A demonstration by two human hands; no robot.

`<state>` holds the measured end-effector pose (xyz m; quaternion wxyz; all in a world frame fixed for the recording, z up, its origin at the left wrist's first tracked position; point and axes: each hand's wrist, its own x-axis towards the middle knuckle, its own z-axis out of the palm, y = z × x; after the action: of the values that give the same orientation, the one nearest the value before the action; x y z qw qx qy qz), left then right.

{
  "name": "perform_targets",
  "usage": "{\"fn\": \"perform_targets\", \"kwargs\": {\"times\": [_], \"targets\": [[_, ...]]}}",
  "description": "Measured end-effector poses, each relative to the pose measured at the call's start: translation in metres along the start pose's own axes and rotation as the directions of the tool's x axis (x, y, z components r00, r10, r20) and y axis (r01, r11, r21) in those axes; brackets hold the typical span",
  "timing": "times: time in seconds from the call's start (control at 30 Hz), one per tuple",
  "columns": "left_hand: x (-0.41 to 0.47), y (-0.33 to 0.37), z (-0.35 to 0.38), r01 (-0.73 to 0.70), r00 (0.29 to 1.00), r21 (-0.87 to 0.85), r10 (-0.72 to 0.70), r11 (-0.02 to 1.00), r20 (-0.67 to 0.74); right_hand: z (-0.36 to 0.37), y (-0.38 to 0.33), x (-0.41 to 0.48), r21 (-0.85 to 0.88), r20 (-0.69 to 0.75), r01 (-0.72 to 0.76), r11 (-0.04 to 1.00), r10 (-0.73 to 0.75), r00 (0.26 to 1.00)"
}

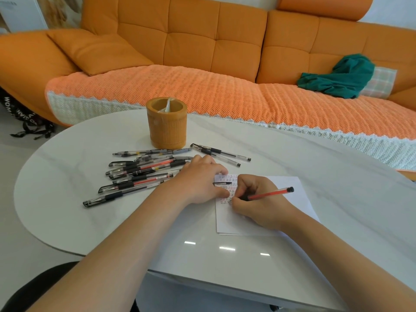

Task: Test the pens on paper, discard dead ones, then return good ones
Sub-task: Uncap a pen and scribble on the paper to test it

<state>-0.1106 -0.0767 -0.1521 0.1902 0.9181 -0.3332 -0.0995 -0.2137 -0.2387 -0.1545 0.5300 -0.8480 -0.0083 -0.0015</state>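
Spare pens [139, 176] piled left on table [90, 221]. Left hand [198, 183] pins paper [299, 199], pinching a cap [222, 183]; right hand [258, 203] grips red pen [272, 193], tip on paper. Pen's light, stiff, probably slick, so hold it low by the tip.

You've got the desk [67, 210] across the lower frame, sofa [202, 52] behind it along the top. Holder [166, 123] sits centre-frame; pen pile [139, 173] below-left of it, two pens [221, 152] just lower right, paper [236, 222] right of the pile.
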Motion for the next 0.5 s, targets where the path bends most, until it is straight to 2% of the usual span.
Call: {"fn": "perform_targets", "kwargs": {"times": [0.5], "targets": [[0.0007,0.0007,0.0005,0.011,1.000,-0.008,-0.011,1.000,-0.002,-0.0005,0.0021,0.0013,-0.041,0.014,0.001,0.999,0.000,1.000]]}}
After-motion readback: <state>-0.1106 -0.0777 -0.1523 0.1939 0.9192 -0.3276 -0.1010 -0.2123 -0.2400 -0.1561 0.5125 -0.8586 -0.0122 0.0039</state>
